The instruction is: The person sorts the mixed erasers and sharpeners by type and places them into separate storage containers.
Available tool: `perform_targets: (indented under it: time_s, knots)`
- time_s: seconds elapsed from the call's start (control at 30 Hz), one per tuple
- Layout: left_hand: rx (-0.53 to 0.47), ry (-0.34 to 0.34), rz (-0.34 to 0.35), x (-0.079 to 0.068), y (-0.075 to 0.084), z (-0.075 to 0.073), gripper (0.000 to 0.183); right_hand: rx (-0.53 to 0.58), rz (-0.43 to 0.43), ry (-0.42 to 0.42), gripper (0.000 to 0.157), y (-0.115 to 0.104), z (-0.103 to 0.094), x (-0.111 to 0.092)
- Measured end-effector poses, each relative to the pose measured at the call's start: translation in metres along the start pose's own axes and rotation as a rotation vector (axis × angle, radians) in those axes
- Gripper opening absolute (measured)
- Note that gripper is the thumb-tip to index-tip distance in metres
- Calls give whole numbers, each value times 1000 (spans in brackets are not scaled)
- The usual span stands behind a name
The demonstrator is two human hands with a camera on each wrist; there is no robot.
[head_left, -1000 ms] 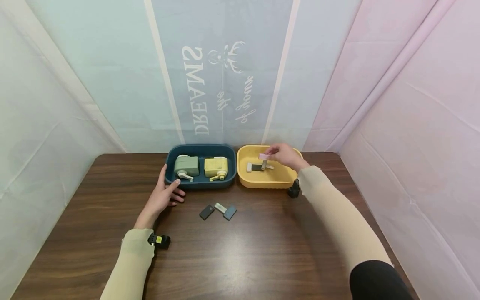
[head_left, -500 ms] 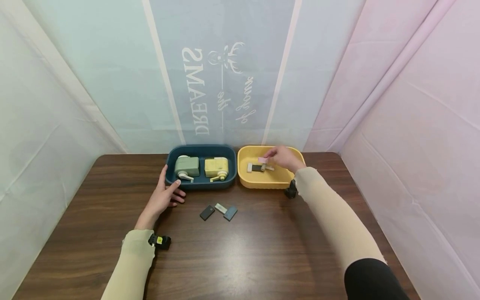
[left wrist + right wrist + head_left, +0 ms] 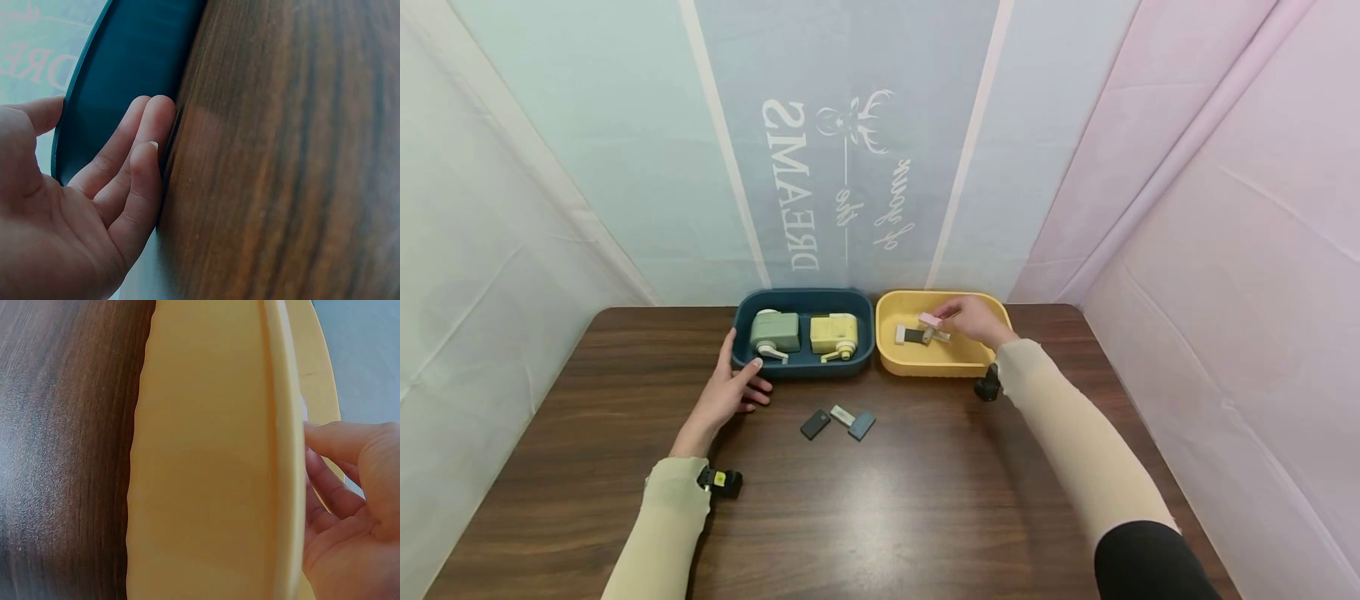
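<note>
My right hand point(image 3: 972, 320) is over the yellow tray point(image 3: 932, 360), pinching a small pink rectangular block point(image 3: 930, 320). Under it lie a white-ended dark block point(image 3: 913, 336), a beige block point(image 3: 928, 335) and a pale piece mostly covered by the hand. In the right wrist view the tray's wall point(image 3: 206, 456) hides most of the block. My left hand point(image 3: 724, 392) rests at the near left corner of the dark blue tray point(image 3: 812, 372), thumb and fingers extended against it. That tray holds two crank devices like pencil sharpeners, one green point(image 3: 776, 332), one yellow point(image 3: 833, 334).
On the brown table point(image 3: 865, 517), in front of the trays, lie a black block point(image 3: 815, 425), a whitish block point(image 3: 842, 415) and a blue-grey block point(image 3: 862, 426). The trays stand side by side at the back, close to a hanging cloth point(image 3: 850, 50).
My right hand has lowered the pink block slightly into the yellow tray, tilting it on the way. The left hand stays at the blue tray's corner.
</note>
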State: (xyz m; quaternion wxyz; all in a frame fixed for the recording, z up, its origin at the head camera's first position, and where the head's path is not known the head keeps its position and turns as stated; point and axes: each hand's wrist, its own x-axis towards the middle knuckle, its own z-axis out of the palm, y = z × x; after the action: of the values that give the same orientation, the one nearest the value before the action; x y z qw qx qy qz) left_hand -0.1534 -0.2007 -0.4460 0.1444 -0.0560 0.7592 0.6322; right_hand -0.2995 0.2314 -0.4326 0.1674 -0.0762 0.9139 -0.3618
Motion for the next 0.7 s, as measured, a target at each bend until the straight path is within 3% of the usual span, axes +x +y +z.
perform_targets:
  time_s: [0.2, 0.47, 0.7]
  knots:
    - [4, -1, 14, 1, -4, 0, 77, -25, -18, 25, 25, 3, -2, -3]
    - [15, 22, 47, 18, -32, -5, 76, -81, -86, 67, 27, 5, -6, -4]
    - [28, 27, 60, 18, -37, -4, 76, -53, -128, 71, 28, 10, -3, -9]
